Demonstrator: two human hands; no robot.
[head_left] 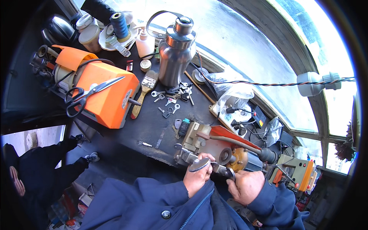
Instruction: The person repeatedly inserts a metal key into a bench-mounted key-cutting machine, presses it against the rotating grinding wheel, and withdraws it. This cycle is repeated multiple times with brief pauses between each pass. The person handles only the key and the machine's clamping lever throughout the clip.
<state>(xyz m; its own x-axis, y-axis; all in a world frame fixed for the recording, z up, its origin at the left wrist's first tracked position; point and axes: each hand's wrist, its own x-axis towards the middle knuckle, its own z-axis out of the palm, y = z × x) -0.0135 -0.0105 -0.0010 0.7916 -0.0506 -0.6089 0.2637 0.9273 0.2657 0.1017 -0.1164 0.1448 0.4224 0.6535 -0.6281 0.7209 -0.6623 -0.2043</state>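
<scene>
The left hand point(196, 180) is gripping a round metal knob point(199, 165), its fingers curling about the rim. The right hand point(247, 186) is curling its fingers against a second, dark-faced knob point(230, 174); the contact is partly hidden, so whether they are gripping it firmly cannot be told. Both knobs are sitting at the near edge of a key-cutting machine point(197, 138), with a metal clamp arm point(218, 169) running between the two sets of fingers. Caution: a round wheel point(225, 156) is standing just beyond the fingers, and whether it is turning cannot be told. If it is running, a slip off either knob could be carrying fingertips into it, and the loose right sleeve point(272, 199) could be catching on moving parts. Uneven pressure from the hands could be skewing the clamp arm. Farther beyond the left fingers, loose keys point(166, 114) are lying on the black bench top point(134, 130); vibration or a sweeping forearm could be scattering them.
</scene>
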